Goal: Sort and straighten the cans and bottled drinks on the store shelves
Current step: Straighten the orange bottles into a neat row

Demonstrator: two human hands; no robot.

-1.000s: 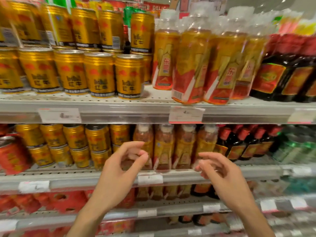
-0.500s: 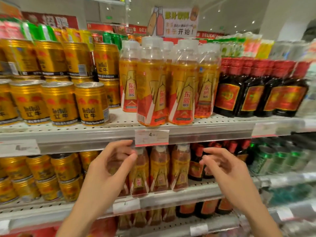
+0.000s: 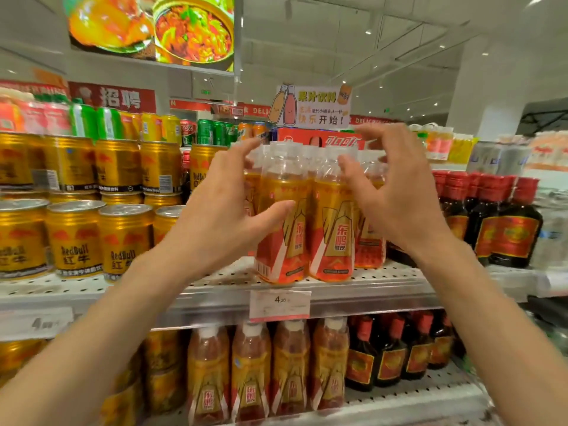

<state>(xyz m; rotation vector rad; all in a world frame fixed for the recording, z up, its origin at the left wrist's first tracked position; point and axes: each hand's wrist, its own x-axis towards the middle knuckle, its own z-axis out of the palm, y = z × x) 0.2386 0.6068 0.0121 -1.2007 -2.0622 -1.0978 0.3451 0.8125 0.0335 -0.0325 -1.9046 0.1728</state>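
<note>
Single view — head-worn wide-angle camera, at about the height of the white perforated metal shelf [image 3: 353, 279], facing it squarely and tilted slightly up, so ceiling lights and a hanging food poster [image 3: 150, 27] fill the top. Range: close; both forearms enter from the bottom corners, the left hand [image 3: 227, 210] and right hand [image 3: 396, 192] raised at centre frame before the clear plastic bottles of orange drink with red-and-gold labels [image 3: 285, 229]. Left of the left hand — gold drink cans [image 3: 73, 238]; right of the right hand — dark bottles with red caps [image 3: 510, 229]. Edges bow and blur. No second view.
</note>
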